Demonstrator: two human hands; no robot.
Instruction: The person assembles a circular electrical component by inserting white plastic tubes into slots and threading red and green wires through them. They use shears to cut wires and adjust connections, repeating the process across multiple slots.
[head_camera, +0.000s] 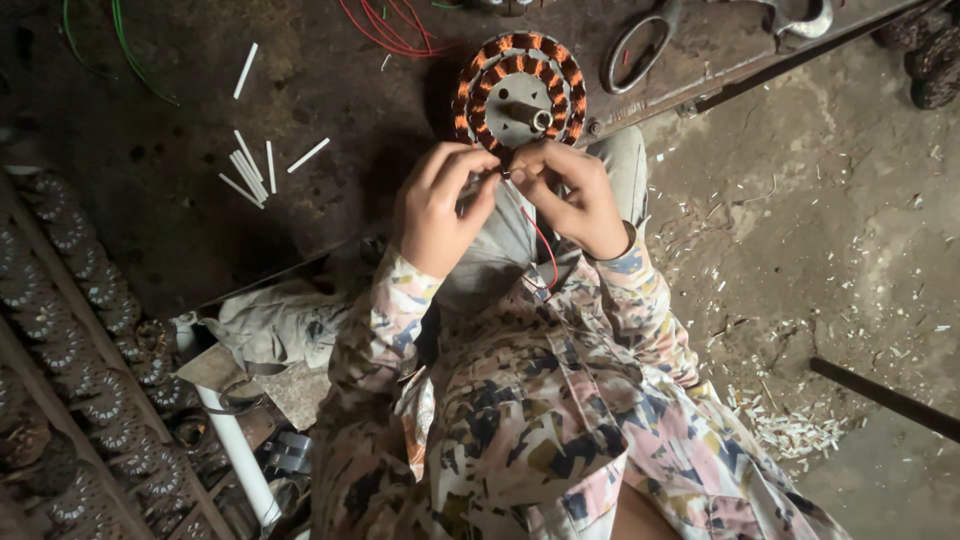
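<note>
Patterned cloth of my shirt (540, 420) fills the bottom of the view, pink and beige with dark spots, and both sleeves go up from it to my hands. My left hand (437, 205) and my right hand (572, 195) are close together, the fingertips almost meeting, just below the round stator (518, 92). Between the fingertips I pinch something very small; I think it is the end of a thin wire, but it is too small to say for sure. A red wire (547, 250) hangs from my right hand down toward my chest.

The stator sits on the dark workbench (200, 220), touching its near edge just above my hands. It has copper coils wound in a ring and a metal shaft standing in the middle. Behind it on the right lie scissors (640, 45), and more red wires (385, 30) lie behind it on the left. Several short white tubes (250, 175) are scattered on the bench to the left, well apart from my hands. Many small white cuttings (790, 430) cover the floor on the right.
</note>
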